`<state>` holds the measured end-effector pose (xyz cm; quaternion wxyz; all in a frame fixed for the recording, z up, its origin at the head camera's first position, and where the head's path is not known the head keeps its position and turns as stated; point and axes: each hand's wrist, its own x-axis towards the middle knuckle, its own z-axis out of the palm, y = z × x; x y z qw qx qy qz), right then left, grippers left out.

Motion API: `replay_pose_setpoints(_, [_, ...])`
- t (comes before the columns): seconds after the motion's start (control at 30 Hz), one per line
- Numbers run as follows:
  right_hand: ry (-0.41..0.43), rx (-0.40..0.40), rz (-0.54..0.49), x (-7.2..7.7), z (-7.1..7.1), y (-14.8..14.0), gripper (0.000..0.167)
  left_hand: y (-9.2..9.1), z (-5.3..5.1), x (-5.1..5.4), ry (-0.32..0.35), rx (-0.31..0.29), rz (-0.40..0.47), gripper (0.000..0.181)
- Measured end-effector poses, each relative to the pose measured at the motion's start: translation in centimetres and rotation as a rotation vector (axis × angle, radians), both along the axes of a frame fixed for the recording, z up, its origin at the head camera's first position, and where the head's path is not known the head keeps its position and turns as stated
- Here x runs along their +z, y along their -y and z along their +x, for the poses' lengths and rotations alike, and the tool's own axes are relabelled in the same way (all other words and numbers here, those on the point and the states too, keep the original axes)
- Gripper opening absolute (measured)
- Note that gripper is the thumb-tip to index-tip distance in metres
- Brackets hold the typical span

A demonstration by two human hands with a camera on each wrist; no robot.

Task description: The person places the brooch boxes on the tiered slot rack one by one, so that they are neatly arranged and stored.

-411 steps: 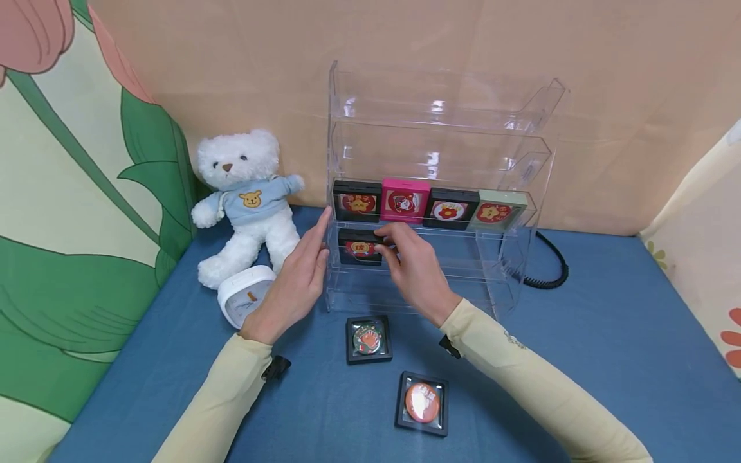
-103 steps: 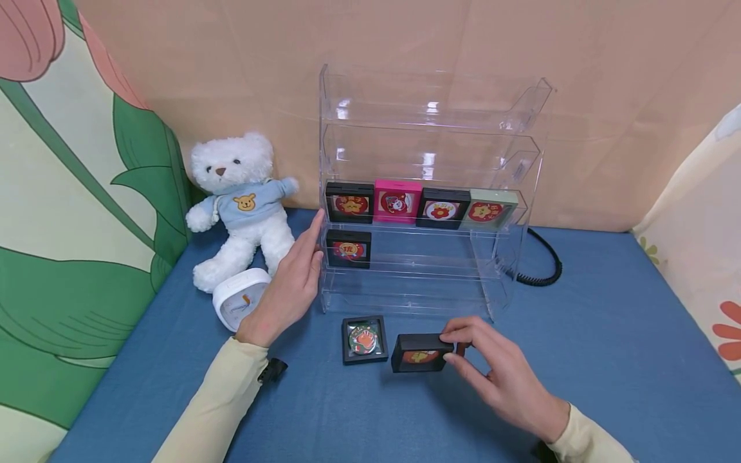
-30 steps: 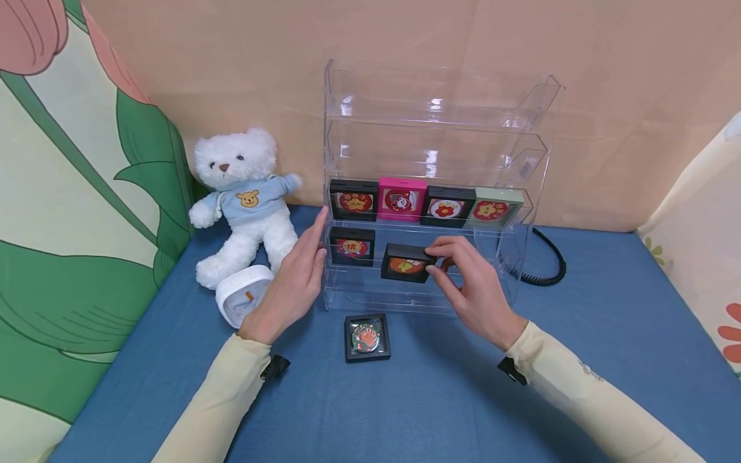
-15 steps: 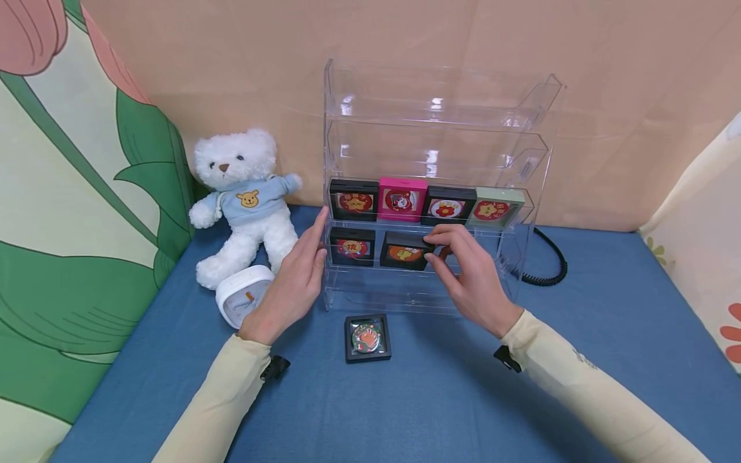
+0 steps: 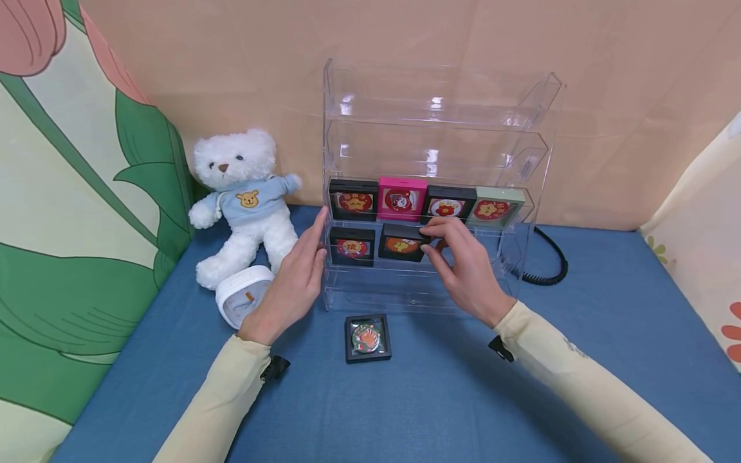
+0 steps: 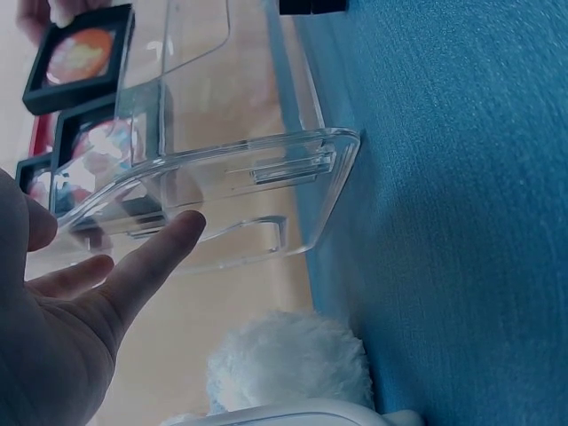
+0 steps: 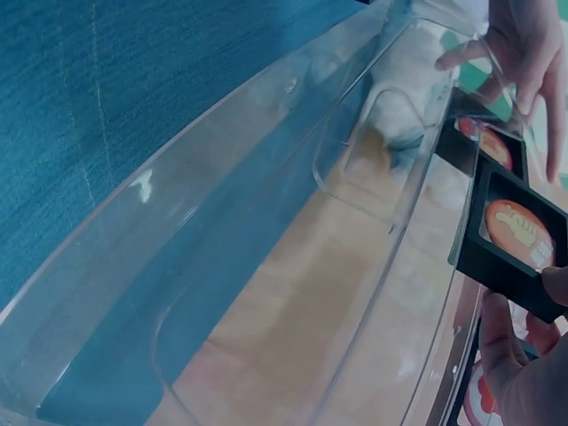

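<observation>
My right hand [image 5: 463, 273] pinches the right edge of a black box [image 5: 401, 245] with an orange round badge inside. In the right wrist view this badge [image 7: 519, 231] carries a yellow thumbs-up. The box is at the lower occupied tier of a clear acrylic rack [image 5: 434, 120], right of another black badge box [image 5: 352, 247], a small gap between them. My left hand [image 5: 289, 283] has its fingers straight against the rack's left side; the left wrist view shows the extended fingers [image 6: 160, 257] by the clear side panel [image 6: 257, 146].
On the tier above stand a black box [image 5: 354, 200], a pink box [image 5: 402, 199], another black box [image 5: 448, 207] and a pale green box [image 5: 494, 209]. Another black badge box [image 5: 368, 339] lies in front. Left are a white clock [image 5: 246, 296] and teddy bear [image 5: 246, 186]; right, a coiled cord [image 5: 550, 280].
Earlier the right hand placed the first lower-tier box, then lifted the thumbs-up badge box from the table. It has since moved up and back into the lower occupied tier. The left hand stays put.
</observation>
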<state>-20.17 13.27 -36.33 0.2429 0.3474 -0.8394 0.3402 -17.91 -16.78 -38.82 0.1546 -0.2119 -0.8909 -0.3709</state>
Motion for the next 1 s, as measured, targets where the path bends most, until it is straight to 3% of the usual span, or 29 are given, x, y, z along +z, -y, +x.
replay_pose_setpoints(0.3, [0.009, 0.0, 0.027, -0.25, -0.39, 0.29, 0.031, 0.0, -0.03, 0.03, -0.045, -0.02, 0.017, 0.064])
replay_pose_setpoints(1.0, [0.093, -0.009, 0.062, -0.93, -0.45, 0.79, 0.03, 0.03, 0.13, 0.03, -0.03, -0.011, 0.005, 0.063])
